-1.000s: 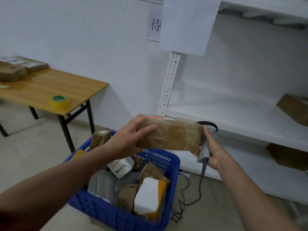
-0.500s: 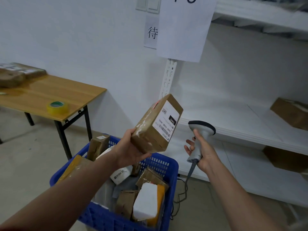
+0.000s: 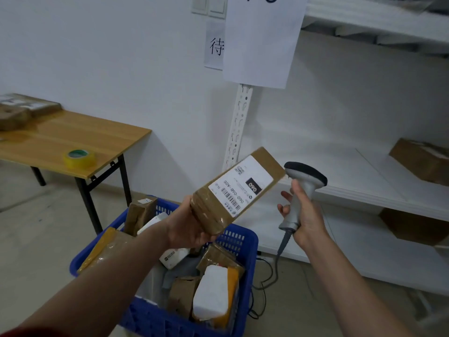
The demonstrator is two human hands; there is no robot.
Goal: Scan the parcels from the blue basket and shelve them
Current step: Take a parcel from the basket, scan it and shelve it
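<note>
My left hand grips the lower end of a brown cardboard parcel, tilted so its white barcode label faces up and toward me. My right hand holds a grey corded barcode scanner by its handle, its dark head just right of the parcel's upper corner. Below stands the blue basket, holding several brown and white parcels. White shelves fill the right side.
Two brown boxes sit on the shelves, one on the middle board and one below. A wooden table at left carries a yellow tape roll and flat parcels. The scanner cable trails on the floor.
The parcel has been turned from lying flat to tilted with its label showing, and raised slightly. The scanner has come out from behind the parcel to its right.
</note>
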